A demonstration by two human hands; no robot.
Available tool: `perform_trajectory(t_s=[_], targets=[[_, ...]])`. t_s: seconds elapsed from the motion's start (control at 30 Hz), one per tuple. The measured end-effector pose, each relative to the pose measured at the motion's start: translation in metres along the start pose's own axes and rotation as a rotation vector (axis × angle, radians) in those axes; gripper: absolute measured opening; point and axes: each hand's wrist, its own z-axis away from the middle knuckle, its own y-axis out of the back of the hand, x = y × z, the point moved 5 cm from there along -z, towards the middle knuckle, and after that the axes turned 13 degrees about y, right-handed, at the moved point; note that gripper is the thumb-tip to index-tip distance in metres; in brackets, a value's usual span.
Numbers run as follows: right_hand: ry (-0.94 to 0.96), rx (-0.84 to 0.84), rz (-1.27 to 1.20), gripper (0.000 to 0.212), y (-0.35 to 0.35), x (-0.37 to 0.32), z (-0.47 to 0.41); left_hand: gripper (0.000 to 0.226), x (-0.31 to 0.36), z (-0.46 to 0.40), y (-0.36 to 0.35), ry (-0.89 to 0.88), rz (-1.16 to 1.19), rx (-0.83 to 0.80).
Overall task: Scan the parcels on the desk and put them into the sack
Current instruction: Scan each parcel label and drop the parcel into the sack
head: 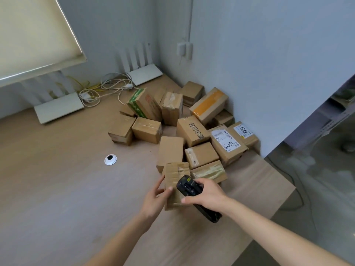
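Note:
My left hand grips a small taped cardboard parcel by its left side, thumb on its top face, at the near edge of the pile. My right hand holds a black handheld scanner over that parcel, its head pointing toward the parcel's top. Behind them, several brown cardboard parcels lie heaped on the wooden desk toward the wall corner. One has an orange tape band, one a green side, and two carry white labels. No sack is in view.
Two white routers and a tangle of cables sit at the back of the desk. A round cable grommet is set in the desktop. The desk's right edge drops to the floor. A window blind hangs at upper left.

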Motion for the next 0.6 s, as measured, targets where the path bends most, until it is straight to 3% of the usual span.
perform_trajectory(t_s=[0.13,0.27,0.47,0.6], targets=[[0.117,0.014,-0.021,0.096,0.022,-0.041,0.017,0.057,0.034,0.038,0.014,-0.091,0.053,-0.007],[0.255,-0.002,-0.039,0.093,0.045,-0.091,0.041,0.061,0.066,0.077,0.028,-0.171,0.083,-0.004],[0.424,0.001,-0.036,0.063,0.082,-0.161,0.078,0.056,0.109,0.135,0.051,-0.317,0.183,0.002],[0.519,0.064,-0.029,0.089,0.102,-0.206,0.099,0.052,0.127,0.165,0.068,-0.363,0.266,0.023]])
